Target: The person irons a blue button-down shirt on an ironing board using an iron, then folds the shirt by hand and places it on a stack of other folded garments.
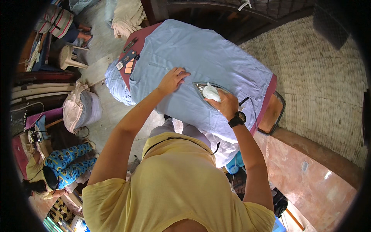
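A light blue buttoned shirt (181,42) lies spread over an ironing board with a maroon cover (266,104). My right hand (227,103) is closed round the white handle of an iron (205,89). The iron's pointed plate rests on the cloth, its tip toward the upper left. My left hand (173,81) lies on the shirt beside the placket, left of the iron. Its fingers are apart and partly bent, with the forefinger stretched toward the right. The iron's dark cord (251,106) runs over the cloth near my right wrist.
Small cards (127,58) and a dark slim tool (130,44) lie at the board's left end. A full cloth bundle (81,108) and a plastic stool (70,58) stand on the floor at left. A person (65,166) works at lower left; another (73,31) is at upper left.
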Action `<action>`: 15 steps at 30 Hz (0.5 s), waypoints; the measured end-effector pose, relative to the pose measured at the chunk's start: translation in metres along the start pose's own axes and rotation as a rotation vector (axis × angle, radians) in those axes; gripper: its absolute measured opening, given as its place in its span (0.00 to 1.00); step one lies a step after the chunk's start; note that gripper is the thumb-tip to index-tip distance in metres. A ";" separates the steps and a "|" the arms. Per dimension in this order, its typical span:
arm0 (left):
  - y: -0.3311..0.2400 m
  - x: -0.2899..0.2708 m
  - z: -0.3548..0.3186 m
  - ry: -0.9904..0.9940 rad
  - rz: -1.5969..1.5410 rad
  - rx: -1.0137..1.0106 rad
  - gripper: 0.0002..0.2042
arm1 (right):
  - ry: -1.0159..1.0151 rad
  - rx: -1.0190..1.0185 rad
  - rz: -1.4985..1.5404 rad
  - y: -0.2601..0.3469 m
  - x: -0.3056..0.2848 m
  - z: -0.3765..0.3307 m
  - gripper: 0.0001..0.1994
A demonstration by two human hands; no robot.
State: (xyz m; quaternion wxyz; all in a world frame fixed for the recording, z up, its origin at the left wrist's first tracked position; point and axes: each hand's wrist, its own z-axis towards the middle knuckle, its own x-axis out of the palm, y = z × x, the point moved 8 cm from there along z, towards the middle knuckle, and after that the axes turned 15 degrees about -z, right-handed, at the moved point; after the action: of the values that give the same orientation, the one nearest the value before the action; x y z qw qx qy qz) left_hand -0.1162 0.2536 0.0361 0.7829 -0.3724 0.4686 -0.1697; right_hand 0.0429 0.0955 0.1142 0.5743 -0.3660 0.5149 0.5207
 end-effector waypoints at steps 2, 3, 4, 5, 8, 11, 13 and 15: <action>-0.006 0.000 -0.010 -0.034 0.011 0.006 0.19 | 0.073 0.015 -0.027 0.005 -0.005 0.006 0.27; -0.008 -0.001 -0.014 -0.052 0.017 0.009 0.20 | 0.109 0.022 -0.040 0.008 -0.008 0.010 0.26; -0.010 -0.005 -0.012 -0.093 -0.021 0.000 0.21 | 0.104 0.029 -0.037 0.012 -0.015 0.016 0.27; -0.011 -0.007 -0.014 -0.129 -0.062 -0.013 0.21 | 0.104 0.039 -0.031 0.021 -0.017 0.020 0.27; -0.002 -0.009 -0.021 -0.212 -0.261 -0.081 0.23 | 0.098 0.040 0.001 0.033 -0.006 0.027 0.28; 0.007 -0.009 -0.024 -0.240 -0.392 -0.130 0.23 | 0.073 0.049 -0.018 0.034 0.000 0.023 0.27; 0.006 -0.011 -0.025 -0.234 -0.372 -0.112 0.22 | 0.071 0.024 -0.037 0.034 0.004 0.021 0.27; 0.000 -0.015 -0.028 -0.216 -0.281 -0.054 0.20 | 0.088 -0.040 -0.044 0.034 0.010 0.021 0.27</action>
State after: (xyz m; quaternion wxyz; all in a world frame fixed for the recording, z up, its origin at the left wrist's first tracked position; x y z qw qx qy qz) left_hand -0.1477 0.2511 0.0371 0.7870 -0.4710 0.3296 -0.2239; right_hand 0.0136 0.1240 0.1126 0.5551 -0.4111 0.5210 0.5013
